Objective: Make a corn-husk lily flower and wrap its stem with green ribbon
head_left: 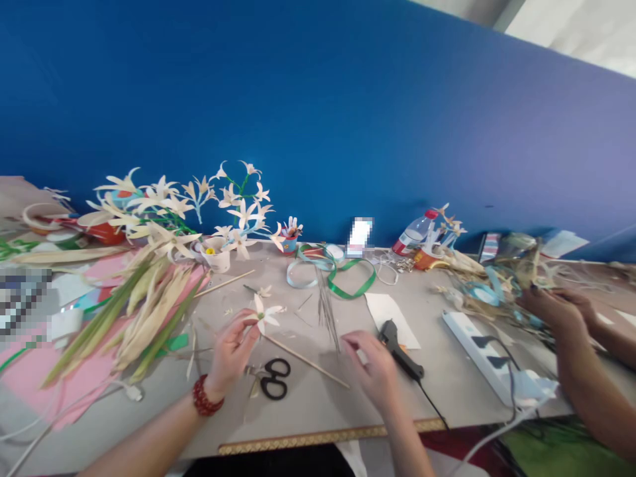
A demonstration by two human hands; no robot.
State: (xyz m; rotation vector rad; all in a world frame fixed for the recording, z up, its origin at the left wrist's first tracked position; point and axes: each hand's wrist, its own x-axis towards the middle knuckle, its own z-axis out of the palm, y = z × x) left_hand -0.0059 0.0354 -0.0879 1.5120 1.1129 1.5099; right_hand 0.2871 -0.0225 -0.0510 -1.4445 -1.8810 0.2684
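My left hand [233, 348] pinches a white husk flower [266, 315] with pointed petals between thumb and fingers. My right hand [373, 368] is low over the table, its fingers curled together. Its fingertips are beside the lower ends of several thin grey wires [326, 308]; whether they grip one I cannot make out. A thin wooden stick [311, 363] lies between my hands. Black-handled scissors [275, 379] rest just right of my left wrist. Right of my right hand, a black glue gun [400, 351] lies partly on a white sheet [390, 311].
Husk leaves [106, 315] lie on pink paper [24, 391] at left; finished flowers [243, 215] stand behind. Green ribbon [365, 289], a bottle [415, 232] and a power strip [477, 351] with cords are on the table. Another person's hands [559, 308] work at right.
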